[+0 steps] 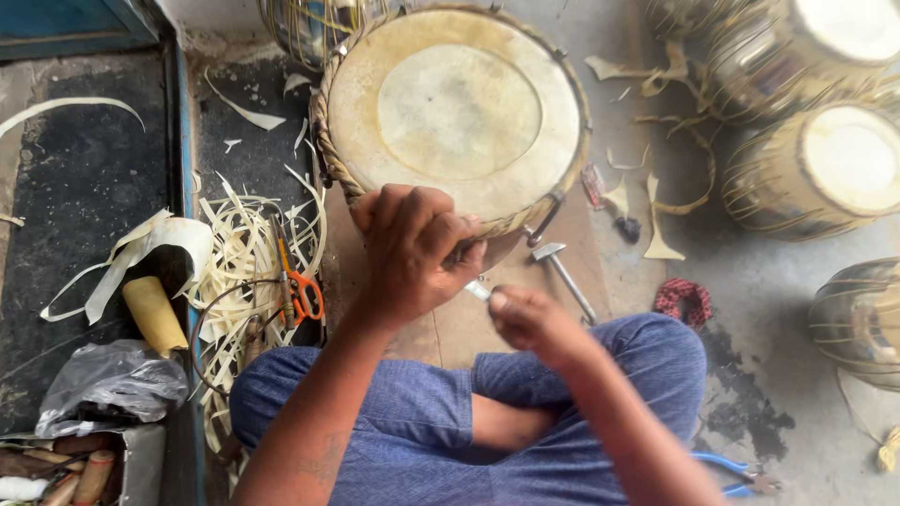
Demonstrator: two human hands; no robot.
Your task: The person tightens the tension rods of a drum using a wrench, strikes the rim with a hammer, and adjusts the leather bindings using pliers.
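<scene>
A round drum [455,112] with a pale skin head and a braided rim lies tilted toward me on the floor. My left hand [412,251] is closed over the near edge of that rim, fingers curled tight. Just below it, my right hand [527,319] pinches a small metal tool [478,290] whose tip points at the left hand. What lies under the left palm is hidden. My crossed legs in blue cloth fill the bottom of the view.
A small hammer [561,270] lies by the drum's near right side. Orange-handled scissors [302,292] rest on a heap of pale strips [239,272] at left. Several shiny metal drums [825,169] stand at right. Blue-handled pliers [736,470] lie at bottom right.
</scene>
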